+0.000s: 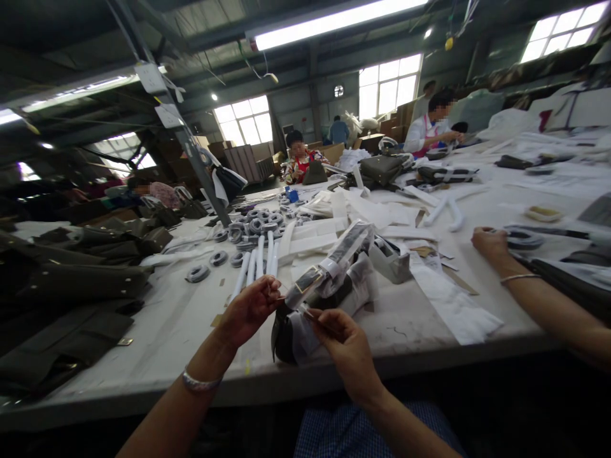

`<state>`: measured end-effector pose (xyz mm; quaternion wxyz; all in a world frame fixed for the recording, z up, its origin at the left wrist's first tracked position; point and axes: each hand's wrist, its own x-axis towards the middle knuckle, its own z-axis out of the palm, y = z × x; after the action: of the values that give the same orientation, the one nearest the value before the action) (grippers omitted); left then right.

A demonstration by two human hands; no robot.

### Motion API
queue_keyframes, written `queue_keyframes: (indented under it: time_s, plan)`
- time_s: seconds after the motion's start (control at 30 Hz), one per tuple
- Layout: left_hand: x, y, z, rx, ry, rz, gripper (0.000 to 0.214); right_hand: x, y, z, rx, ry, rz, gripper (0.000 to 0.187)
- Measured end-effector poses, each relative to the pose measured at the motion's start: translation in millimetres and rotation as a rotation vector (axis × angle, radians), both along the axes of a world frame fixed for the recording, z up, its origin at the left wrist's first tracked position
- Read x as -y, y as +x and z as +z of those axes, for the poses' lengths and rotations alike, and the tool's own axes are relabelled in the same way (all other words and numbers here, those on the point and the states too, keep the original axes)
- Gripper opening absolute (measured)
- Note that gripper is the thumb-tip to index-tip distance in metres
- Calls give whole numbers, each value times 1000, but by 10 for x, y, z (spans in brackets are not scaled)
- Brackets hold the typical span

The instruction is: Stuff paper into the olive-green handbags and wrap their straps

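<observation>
In front of me a dark olive bag [285, 337], partly wrapped in thin white sheet, rests near the table's front edge. Over it rises a dark strap [341, 245] covered in translucent wrap, with a gold-rimmed buckle [309, 278] near its lower end. My left hand [248, 313] is closed in a pinch just left of that end; what lies between its fingertips is too small to name. From the right, my right hand [344, 346] pinches something small and pale under the strap's lower end, also unclear. Part of the bag is hidden behind the strap and my right fingers.
Grey wrapped coils [255, 226] and white tubes [252, 261] lie beyond my left hand. A grey tape dispenser [391, 259] stands right of the strap. Dark bags [90, 277] pile up at left. A co-worker's hand [491, 245] reaches in from the right. Other people sit across the table.
</observation>
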<state>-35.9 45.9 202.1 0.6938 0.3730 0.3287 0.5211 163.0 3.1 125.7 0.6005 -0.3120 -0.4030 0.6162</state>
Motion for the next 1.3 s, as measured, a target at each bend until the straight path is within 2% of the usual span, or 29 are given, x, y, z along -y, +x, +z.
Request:
queue_keyframes:
  time_s: [0.17, 0.3, 0.4, 0.5, 0.57, 0.67, 0.83, 0.9, 1.03, 1.2, 1.3]
  plan:
    - [20, 50, -12, -89, 42, 49, 21, -9, -46, -16, 3, -4, 35, 34]
    - [7, 42, -42, -191, 3, 104, 35, -21, -26, -87, 126, 25, 21, 35]
    - [-4, 23, -77, -234, 7, 101, 35, -15, 44, -146, 333, 219, -44, 26]
    - [-8, 14, -96, -233, 12, 104, 32, -9, 121, -187, 484, 548, -5, 42]
    - [-7, 18, -96, -234, 8, 113, 32, -8, 155, -202, 521, 696, 37, 53]
    - [0, 34, -83, -245, 2, 120, 31, -7, 175, -197, 547, 764, 48, 60]
    - [17, 58, -68, -289, 29, 116, 30, 20, 174, -129, 565, 765, 84, 63]
    - [24, 63, -67, -300, 30, 125, 33, 29, 164, -124, 568, 752, 50, 55]
    - [38, 72, -66, -304, 40, 141, 34, 12, 147, -187, 547, 774, -109, 35]
    - [31, 57, -92, -316, 34, 155, 36, 2, 204, -214, 678, 932, -336, 28]
    - [16, 41, -103, -290, 33, 186, 35, 20, 249, -192, 731, 998, -402, 30]
